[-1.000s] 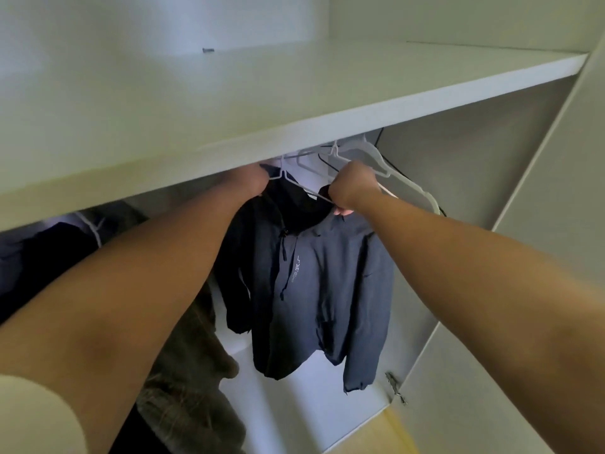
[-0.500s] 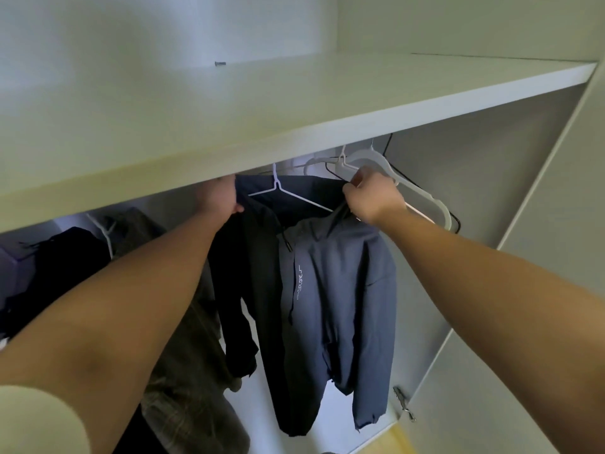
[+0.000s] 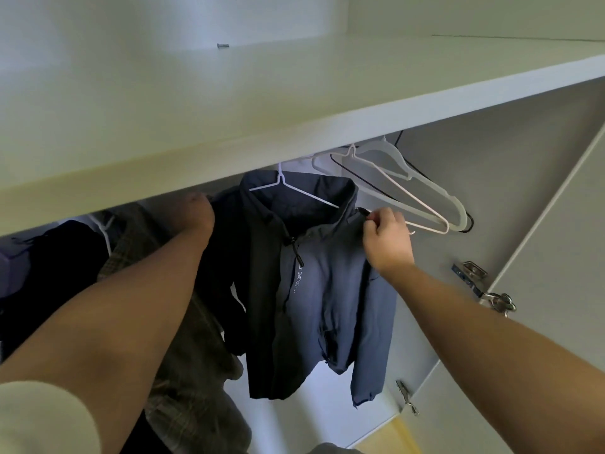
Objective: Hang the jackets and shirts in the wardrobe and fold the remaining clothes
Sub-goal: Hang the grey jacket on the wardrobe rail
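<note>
A dark blue jacket (image 3: 314,290) hangs inside the wardrobe on a thin white wire hanger (image 3: 288,188), its hook going up behind the shelf edge. My right hand (image 3: 388,240) pinches the jacket's collar edge at the hanger's right end. My left hand (image 3: 194,213) reaches up under the shelf just left of the jacket; its fingers are hidden by the shelf edge. Several bare white and black hangers (image 3: 406,191) hang to the right of the jacket.
A wide white shelf (image 3: 294,103) spans the view above the hanging space. A brown plaid garment (image 3: 190,355) and a dark garment (image 3: 49,273) hang on the left. The wardrobe door (image 3: 556,290) with metal hinges (image 3: 471,273) stands open at right.
The jacket has settled lower and squarer on its hanger. My right hand has dropped from the hanger's shoulder to the collar edge. My left hand stays up under the shelf.
</note>
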The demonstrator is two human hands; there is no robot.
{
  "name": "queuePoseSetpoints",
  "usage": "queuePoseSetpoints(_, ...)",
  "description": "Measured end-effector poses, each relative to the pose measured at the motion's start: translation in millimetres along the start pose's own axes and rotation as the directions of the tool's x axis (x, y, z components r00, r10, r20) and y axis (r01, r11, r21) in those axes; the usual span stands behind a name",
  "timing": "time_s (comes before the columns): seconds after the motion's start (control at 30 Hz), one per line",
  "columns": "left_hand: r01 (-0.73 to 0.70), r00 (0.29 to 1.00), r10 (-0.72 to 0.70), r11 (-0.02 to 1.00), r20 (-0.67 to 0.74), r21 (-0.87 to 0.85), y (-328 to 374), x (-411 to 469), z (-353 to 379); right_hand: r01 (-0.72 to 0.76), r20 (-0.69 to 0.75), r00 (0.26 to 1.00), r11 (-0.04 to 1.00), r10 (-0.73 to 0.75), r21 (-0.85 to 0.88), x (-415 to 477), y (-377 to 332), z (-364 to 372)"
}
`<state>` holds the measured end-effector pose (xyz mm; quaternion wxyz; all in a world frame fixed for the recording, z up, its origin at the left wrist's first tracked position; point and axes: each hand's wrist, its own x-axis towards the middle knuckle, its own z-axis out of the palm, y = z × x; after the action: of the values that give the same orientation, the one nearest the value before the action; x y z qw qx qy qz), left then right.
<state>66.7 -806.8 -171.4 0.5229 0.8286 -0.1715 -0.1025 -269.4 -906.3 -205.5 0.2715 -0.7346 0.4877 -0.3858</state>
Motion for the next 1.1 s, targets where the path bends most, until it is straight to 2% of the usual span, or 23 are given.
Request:
queuePoseSetpoints(0.13, -0.136, 0.986, 0.146, 0.984, 0.082, -0.116, -14, 0, 8, 0.051, 0.056, 0.997, 0.994, -0.046, -0.094, -7, 13, 7)
queuePoseSetpoints(0.37, -0.193, 0.977, 0.183, 0.978, 0.111, 0.077, -23, 9, 14, 0.133, 0.079, 0.989, 0.980, -0.122, -0.150, 6, 2, 9)
queuePoseSetpoints(0.53, -0.152, 0.982, 0.151, 0.988, 0.116, 0.001, -28, 9, 18, 0.269, 0.144, 0.961, 0.919, -0.236, -0.289, 18, -23, 18)
queuePoseSetpoints(0.7, -0.040, 0.998, 0.046, 0.993, 0.052, -0.114, -39, 11, 19, 0.334, 0.102, 0.942, 0.872, -0.319, -0.358, 23, -26, 19)
queuePoseSetpoints(0.83, 0.070, 0.997, -0.069, 0.997, 0.016, -0.017, -56, 14, 13, 0.387, 0.097, 0.919, 0.834, -0.381, -0.394, 24, -20, 18)
queuePoseSetpoints(0.97, 0.062, 0.998, -0.063, 0.997, 0.025, 0.035, -50, 19, 11, 0.391, 0.102, 0.919, 0.845, -0.381, -0.365, 27, -15, 17)
queuePoseSetpoints(1.03, 0.024, 0.999, -0.019, 0.988, -0.035, 0.150, -44, 15, 10, 0.390, 0.130, 0.921, 0.859, -0.368, -0.332, 28, -14, 16)
queuePoseSetpoints(1.1, -0.112, 0.987, 0.143, 0.946, -0.080, 0.305, -39, 6, 8, 0.381, 0.158, 0.924, 0.873, -0.348, -0.304, 29, -14, 18)
